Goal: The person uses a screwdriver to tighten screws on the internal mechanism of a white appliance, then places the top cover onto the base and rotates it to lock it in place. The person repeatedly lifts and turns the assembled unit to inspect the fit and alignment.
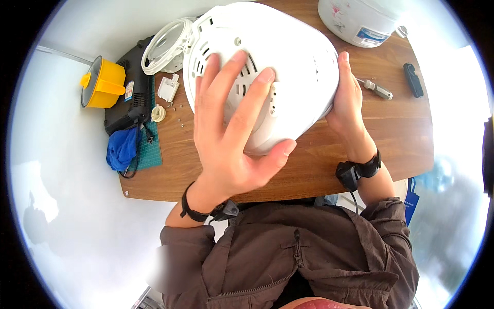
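A large white rice cooker [303, 67] is tipped over at the middle of the table, its slotted, vented base turned toward me and to the left. My left hand [231, 123] lies over that base with fingers spread and thumb apart. Against the cooker's right side my right hand [348, 98] is pressed, gripping it; part of its fingers is hidden behind the shell. Left of the cooker stands a round white ring-shaped lid part [165, 46] with a clear middle. Below it are a small white plastic piece [168, 87] and a cream round cap [158, 113].
On the left, a black case [135, 105] bears a yellow pot [108, 82], beside a blue cloth [122, 149] and a green cutting mat [153, 149]. Small screws lie nearby. To the right are a screwdriver [378, 89], a dark tool [413, 80] and a white flowered container [355, 23].
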Demonstrator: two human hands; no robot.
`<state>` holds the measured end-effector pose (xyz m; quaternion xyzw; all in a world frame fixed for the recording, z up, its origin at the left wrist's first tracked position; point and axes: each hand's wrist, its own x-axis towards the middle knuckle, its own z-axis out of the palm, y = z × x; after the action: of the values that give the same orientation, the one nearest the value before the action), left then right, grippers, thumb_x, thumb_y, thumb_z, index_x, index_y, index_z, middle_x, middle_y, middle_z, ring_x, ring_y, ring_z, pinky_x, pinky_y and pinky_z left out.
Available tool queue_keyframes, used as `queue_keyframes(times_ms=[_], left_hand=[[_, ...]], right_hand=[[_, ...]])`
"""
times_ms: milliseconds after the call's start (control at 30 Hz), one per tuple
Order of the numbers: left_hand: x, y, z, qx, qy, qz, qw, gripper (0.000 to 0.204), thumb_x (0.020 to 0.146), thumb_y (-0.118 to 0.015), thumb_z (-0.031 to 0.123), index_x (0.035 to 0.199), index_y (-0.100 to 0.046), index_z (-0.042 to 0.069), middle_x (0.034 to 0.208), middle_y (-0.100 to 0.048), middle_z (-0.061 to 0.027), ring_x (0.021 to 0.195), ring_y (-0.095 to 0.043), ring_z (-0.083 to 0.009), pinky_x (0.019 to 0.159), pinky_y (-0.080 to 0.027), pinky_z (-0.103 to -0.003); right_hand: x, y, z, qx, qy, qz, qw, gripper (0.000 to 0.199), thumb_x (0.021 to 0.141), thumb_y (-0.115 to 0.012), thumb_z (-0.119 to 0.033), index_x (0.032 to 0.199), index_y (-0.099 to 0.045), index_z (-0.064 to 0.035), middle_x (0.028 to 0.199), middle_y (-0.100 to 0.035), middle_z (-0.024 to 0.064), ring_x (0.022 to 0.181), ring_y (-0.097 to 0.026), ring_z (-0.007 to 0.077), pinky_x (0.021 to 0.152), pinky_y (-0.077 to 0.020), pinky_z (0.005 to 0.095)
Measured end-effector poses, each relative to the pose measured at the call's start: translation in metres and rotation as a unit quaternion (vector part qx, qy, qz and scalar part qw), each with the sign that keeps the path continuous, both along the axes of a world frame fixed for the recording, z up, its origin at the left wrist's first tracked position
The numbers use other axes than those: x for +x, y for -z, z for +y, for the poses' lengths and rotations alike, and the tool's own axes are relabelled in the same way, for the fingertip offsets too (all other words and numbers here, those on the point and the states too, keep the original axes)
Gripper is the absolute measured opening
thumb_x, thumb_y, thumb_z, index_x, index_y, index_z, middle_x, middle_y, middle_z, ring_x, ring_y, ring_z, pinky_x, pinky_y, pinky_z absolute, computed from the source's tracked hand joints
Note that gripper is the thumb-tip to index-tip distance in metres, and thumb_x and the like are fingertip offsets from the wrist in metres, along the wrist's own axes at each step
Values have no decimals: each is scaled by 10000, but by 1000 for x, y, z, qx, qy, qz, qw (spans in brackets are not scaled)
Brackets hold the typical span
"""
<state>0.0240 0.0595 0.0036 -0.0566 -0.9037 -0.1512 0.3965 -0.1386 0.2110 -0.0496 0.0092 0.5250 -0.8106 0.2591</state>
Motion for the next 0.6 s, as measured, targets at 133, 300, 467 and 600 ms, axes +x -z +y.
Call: queue_keyframes(times_ms=[133,300,467,600], left_hand=[[1,-17,19,76,-50,6,996,381,950,-688,326,1084,-524,9,1057,-516,-134,915,-500,-236,816,-426,-356],[-9,-32,40,92,-141,-69,983,359,968,-674,289,1056,-472,6,963,-499,-94,767,-486,-211,695,-420,-303],[-22,-11,40,-48,-163,64,983,612,939,-724,367,1278,-452,-64,1097,-530,-154,888,-534,-286,791,-469,-373],[-24,-5,39,20,-122,24,992,911,932,-731,452,1498,-317,-129,1429,-474,-311,1245,-532,-468,1043,-458,-464]], right_hand=[[4,-1,-1,7,5,25,1000,598,1101,-433,-508,1294,-595,34,1164,-696,124,1049,-669,163,911,-546,309],[10,5,0,3,20,37,999,552,1111,-423,-488,1225,-623,14,1091,-694,86,965,-638,123,844,-529,286],[14,4,-1,-8,33,28,999,555,1118,-400,-478,1219,-623,20,1069,-699,87,930,-651,124,823,-541,284],[18,-4,1,12,16,50,999,583,1120,-378,-467,1297,-587,48,1177,-698,163,997,-711,199,877,-594,339]])
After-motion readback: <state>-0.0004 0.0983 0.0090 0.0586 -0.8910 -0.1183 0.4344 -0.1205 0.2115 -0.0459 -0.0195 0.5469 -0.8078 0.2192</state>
